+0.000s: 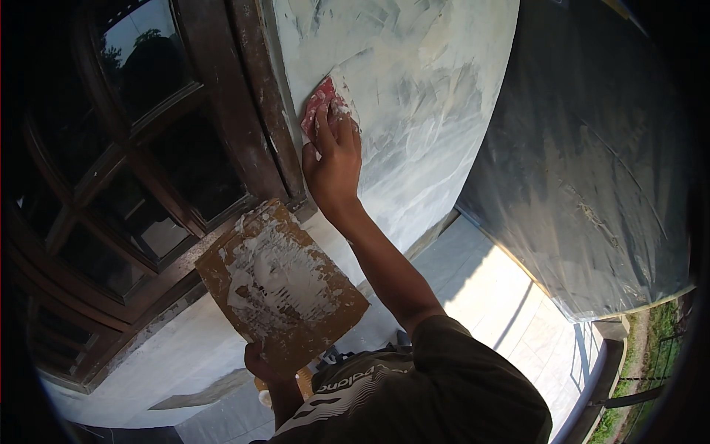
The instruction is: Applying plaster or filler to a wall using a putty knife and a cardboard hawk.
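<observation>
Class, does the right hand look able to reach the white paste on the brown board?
Probably yes: the paste lies exposed on the board, and nothing visible blocks the way from the right hand, which holds a red spreader.

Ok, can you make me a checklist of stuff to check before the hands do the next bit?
1. Right hand has the red scraper: ok, fingers are on it.
2. Scraper is at the wall: ok, it's beside the window frame.
3. Left hand has the board: ok, gripped at its lower end.
4. White paste is on the board: ok, lots is spread there.
5. Paste is soft enough: cannot tell by looking.
6. Window frame is spotless: not ok, pale marks show.
</observation>
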The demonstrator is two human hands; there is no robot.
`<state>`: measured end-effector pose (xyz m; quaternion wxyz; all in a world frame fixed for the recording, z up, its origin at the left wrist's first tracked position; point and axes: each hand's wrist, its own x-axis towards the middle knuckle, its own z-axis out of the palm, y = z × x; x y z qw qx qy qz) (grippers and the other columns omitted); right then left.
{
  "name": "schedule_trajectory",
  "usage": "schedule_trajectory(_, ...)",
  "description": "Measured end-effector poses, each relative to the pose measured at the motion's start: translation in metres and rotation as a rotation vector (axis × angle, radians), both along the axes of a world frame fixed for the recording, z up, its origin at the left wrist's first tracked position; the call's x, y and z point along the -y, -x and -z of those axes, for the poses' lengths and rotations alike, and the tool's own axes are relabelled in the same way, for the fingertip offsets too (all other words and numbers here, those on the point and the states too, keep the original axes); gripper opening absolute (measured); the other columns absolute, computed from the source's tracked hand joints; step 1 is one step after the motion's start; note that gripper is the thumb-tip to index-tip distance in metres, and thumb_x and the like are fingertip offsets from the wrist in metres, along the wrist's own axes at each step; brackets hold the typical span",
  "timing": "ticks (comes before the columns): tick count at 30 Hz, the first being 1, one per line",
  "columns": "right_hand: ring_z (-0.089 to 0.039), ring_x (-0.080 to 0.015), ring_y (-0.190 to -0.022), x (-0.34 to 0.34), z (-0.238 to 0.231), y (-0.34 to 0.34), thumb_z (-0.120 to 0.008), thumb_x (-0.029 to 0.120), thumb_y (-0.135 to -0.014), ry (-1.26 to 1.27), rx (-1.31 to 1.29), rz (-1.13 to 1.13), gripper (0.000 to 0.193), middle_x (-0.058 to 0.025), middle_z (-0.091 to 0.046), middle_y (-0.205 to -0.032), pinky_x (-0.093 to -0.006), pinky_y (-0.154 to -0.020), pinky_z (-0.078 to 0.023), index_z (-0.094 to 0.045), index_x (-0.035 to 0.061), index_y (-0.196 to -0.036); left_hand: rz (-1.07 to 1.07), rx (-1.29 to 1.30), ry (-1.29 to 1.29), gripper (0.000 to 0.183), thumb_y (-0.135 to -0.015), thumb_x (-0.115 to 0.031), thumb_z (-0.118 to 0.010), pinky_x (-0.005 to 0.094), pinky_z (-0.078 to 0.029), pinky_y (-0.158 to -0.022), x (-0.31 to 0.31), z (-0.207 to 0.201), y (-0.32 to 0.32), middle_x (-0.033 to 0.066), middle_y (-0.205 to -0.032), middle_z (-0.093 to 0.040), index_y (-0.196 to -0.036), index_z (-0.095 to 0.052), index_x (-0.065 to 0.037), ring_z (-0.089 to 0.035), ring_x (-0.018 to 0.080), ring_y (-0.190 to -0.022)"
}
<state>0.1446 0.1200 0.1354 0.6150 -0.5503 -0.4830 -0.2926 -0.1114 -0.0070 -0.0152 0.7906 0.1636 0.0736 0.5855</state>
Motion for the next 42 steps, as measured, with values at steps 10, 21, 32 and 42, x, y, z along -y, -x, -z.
schedule_trajectory(10,-0.047,-0.0409,-0.105,-0.012,0.045,-0.004,-0.063,-0.003,-0.062,0.053,0.049,-0.031,0.062,-0.0216,-0.048,-0.116,-0.0462,-0.089,-0.040,-0.049,0.0071,-0.122,0.023,0.019,0.011,0.050,-0.078,-0.021,-0.042,0.0453,-0.044,-0.087,-0.011,0.007,-0.012,0.0222,-0.114,-0.053,-0.120,-0.043,0.005,-0.055,0.0355,-0.099)
schedule_trajectory(21,-0.059,-0.0130,-0.084,0.075,0.024,-0.035,-0.046,-0.006,-0.078,-0.085,-0.773,-0.912,0.035,-0.0116,-0.062,-0.096,-0.0266,-0.075,-0.048,-0.053,-0.0050,-0.113,0.004,-0.002,0.009,0.050,-0.076,-0.020,-0.043,0.0441,-0.044,-0.089,0.014,-0.011,-0.019,0.0210,-0.115,-0.053,-0.120,-0.043,0.005,-0.055,0.0348,-0.101)
schedule_trajectory(32,-0.063,-0.0145,-0.082,0.103,0.050,0.063,-0.051,-0.001,-0.082,0.252,-1.105,-1.305,0.025,-0.0107,-0.063,-0.094,-0.0258,-0.073,-0.053,-0.054,-0.0043,-0.107,0.003,-0.019,0.081,0.043,-0.072,-0.017,-0.045,0.0403,-0.046,-0.086,0.000,0.023,0.095,0.0166,-0.102,-0.059,-0.110,-0.051,0.002,-0.058,0.0306,-0.094)
schedule_trajectory(42,-0.063,-0.0133,-0.077,0.164,0.071,-0.005,-0.054,0.002,-0.082,0.591,-1.045,-1.317,0.027,-0.0108,-0.063,-0.092,-0.0236,-0.066,-0.054,-0.054,-0.0058,-0.108,0.000,0.036,0.103,0.049,-0.071,-0.014,-0.043,0.0422,-0.045,-0.088,0.045,0.059,0.020,0.0189,-0.109,-0.055,-0.117,-0.045,0.003,-0.056,0.0327,-0.097)
